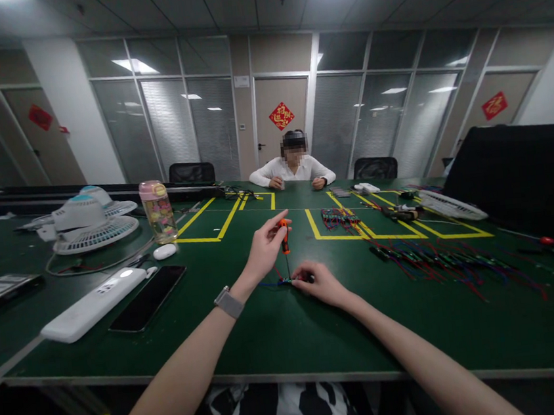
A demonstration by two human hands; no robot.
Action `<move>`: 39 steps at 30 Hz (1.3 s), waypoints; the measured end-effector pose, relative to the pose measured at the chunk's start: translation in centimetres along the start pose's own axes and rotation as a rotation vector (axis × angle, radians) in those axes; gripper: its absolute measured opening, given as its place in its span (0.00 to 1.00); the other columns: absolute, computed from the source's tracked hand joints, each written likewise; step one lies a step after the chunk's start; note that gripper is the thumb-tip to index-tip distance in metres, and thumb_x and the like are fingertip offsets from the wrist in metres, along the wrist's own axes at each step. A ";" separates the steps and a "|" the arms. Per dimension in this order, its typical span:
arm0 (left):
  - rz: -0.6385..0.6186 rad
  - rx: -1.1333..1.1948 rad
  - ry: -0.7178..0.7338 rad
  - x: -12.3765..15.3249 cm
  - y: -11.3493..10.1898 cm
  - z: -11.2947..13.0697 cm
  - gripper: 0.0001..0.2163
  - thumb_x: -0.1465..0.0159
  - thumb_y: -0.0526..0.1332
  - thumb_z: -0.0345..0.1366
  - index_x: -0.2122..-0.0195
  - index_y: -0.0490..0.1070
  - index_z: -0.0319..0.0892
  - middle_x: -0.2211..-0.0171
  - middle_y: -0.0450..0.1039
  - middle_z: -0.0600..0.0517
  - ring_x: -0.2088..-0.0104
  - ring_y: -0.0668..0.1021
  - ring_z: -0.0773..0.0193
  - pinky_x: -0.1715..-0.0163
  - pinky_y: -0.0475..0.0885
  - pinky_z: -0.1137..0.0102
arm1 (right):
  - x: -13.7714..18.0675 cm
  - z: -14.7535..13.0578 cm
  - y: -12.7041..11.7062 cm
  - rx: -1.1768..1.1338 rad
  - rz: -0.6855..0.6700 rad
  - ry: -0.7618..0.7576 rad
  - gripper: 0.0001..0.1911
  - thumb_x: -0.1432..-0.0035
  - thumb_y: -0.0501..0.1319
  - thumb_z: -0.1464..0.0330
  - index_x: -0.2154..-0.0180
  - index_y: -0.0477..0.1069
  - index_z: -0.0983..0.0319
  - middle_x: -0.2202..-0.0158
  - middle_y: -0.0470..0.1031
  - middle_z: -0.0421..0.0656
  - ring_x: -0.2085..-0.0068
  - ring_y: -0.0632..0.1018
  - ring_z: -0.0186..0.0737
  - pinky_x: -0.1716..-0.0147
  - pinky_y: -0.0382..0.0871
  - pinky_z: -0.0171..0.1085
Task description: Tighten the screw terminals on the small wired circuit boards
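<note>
My left hand (pixel 265 248), with a watch at the wrist, grips the orange and black handle of a screwdriver (pixel 285 238) that stands upright. The screwdriver's thin shaft points down onto a small circuit board (pixel 286 282) lying on the green table, with red and blue wires coming off it. My right hand (pixel 323 283) is closed at the board's right end, thumb and fingers pinching it against the table. A dark part beneath the right fingers is mostly hidden.
On the right lie several wired circuit boards (pixel 436 260) and a smaller bundle (pixel 340 219) near yellow tape outlines. To the left are a phone (pixel 149 299), a white power strip (pixel 94 304), a bottle (pixel 157 212) and a fan (pixel 93 227). A person (pixel 294 166) sits opposite.
</note>
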State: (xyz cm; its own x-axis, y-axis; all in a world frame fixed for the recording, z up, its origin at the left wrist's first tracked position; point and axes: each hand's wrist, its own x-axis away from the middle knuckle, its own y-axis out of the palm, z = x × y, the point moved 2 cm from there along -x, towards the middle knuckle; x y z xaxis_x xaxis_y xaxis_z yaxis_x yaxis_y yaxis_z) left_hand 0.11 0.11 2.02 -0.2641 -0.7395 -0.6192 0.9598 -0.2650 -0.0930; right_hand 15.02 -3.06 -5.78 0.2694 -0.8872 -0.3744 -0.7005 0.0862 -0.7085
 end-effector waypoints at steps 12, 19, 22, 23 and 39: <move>0.035 -0.002 -0.029 -0.2 -0.3 0.0 0.17 0.39 0.56 0.35 0.49 0.67 0.39 0.60 0.73 0.48 0.62 0.76 0.65 0.57 0.70 0.68 | -0.1 0.3 0.1 -0.016 -0.014 0.021 0.06 0.49 0.61 0.69 0.69 0.74 0.65 0.74 0.71 0.41 0.72 0.69 0.33 0.71 0.63 0.32; -0.018 0.044 -0.059 -0.3 -0.2 -0.3 0.18 0.38 0.54 0.37 0.47 0.67 0.42 0.55 0.71 0.47 0.58 0.75 0.63 0.55 0.69 0.67 | 0.0 0.1 0.0 -0.006 -0.009 0.025 0.06 0.49 0.61 0.69 0.69 0.74 0.64 0.74 0.71 0.40 0.73 0.69 0.33 0.72 0.62 0.32; -0.049 0.122 -0.081 -0.3 -0.1 -0.4 0.18 0.37 0.52 0.37 0.47 0.67 0.41 0.56 0.73 0.46 0.59 0.76 0.63 0.55 0.69 0.66 | -0.1 0.1 0.0 -0.002 -0.009 0.024 0.06 0.50 0.62 0.70 0.68 0.74 0.64 0.73 0.71 0.40 0.72 0.69 0.33 0.72 0.62 0.31; -0.036 0.114 -0.066 -0.3 -0.1 -0.5 0.17 0.38 0.53 0.36 0.48 0.67 0.41 0.56 0.73 0.46 0.59 0.76 0.63 0.54 0.69 0.66 | -0.1 0.2 0.0 0.000 -0.007 0.025 0.06 0.50 0.63 0.70 0.68 0.75 0.64 0.73 0.71 0.40 0.72 0.69 0.33 0.71 0.62 0.31; 0.041 -0.129 0.042 0.0 -0.3 -0.3 0.16 0.39 0.57 0.38 0.50 0.69 0.44 0.61 0.68 0.50 0.62 0.73 0.66 0.61 0.70 0.71 | -0.1 0.2 0.1 0.027 -0.003 0.040 0.05 0.51 0.62 0.70 0.69 0.74 0.65 0.73 0.71 0.41 0.73 0.69 0.33 0.72 0.62 0.31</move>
State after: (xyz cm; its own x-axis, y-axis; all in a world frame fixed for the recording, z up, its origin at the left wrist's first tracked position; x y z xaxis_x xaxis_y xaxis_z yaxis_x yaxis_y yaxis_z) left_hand -0.10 0.40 1.80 -0.2224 -0.7210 -0.6563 0.9748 -0.1507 -0.1646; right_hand 15.04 -2.86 -5.90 0.2447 -0.9049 -0.3481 -0.6812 0.0951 -0.7259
